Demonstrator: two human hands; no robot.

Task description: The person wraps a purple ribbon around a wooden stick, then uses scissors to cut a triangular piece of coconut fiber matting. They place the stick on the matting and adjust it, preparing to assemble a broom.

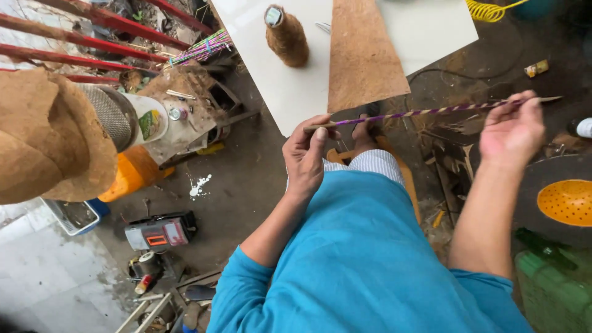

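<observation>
Left hand [306, 154] pinched shut on the bare near end of a thin stick [425, 111] wound with purple and yellow strip; right hand [512, 126] gripping the far end between thumb and fingertips. Hands well apart, stick stretched level between them above the lap. Probably light and stiff, yet slim enough to flex or snap if bent; wrapped surface likely slick, so best held at the plain ends. Beyond, a white board [277, 80] carrying a brown fibre sheet [361, 55] and a fibre-wrapped cone [287, 37]. Possibly more striped sticks [200, 48] at upper left, too blurred to confirm. Orange perforated bowl [567, 200] at right.
</observation>
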